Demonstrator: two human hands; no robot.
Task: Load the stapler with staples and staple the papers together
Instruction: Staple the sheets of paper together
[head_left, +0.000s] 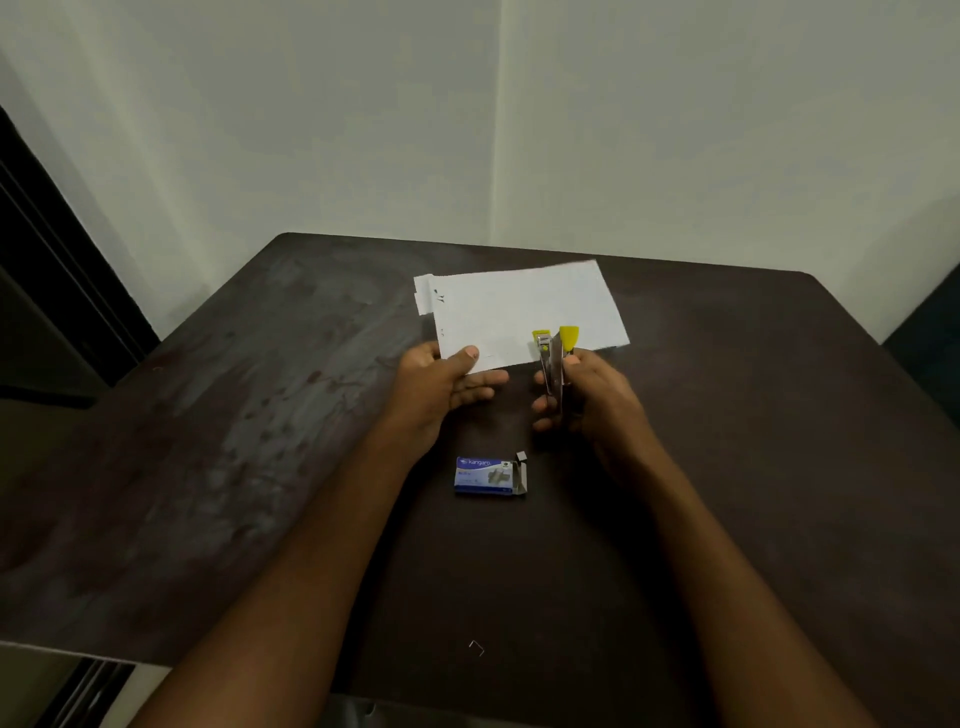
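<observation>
White papers (524, 312) lie stacked at the far middle of the dark table (260, 441). My left hand (441, 382) holds their near left corner, thumb on top and fingers underneath. My right hand (587, 397) grips a small metal stapler (555, 358) with yellow ends, held upright just in front of the papers' near edge, its two arms spread apart at the top. A blue box of staples (488, 475) lies on the table between my forearms, its right flap open.
A single loose staple (476, 647) lies near the table's front edge. Walls meet in a corner behind the table. A dark door frame (47, 249) stands at the left.
</observation>
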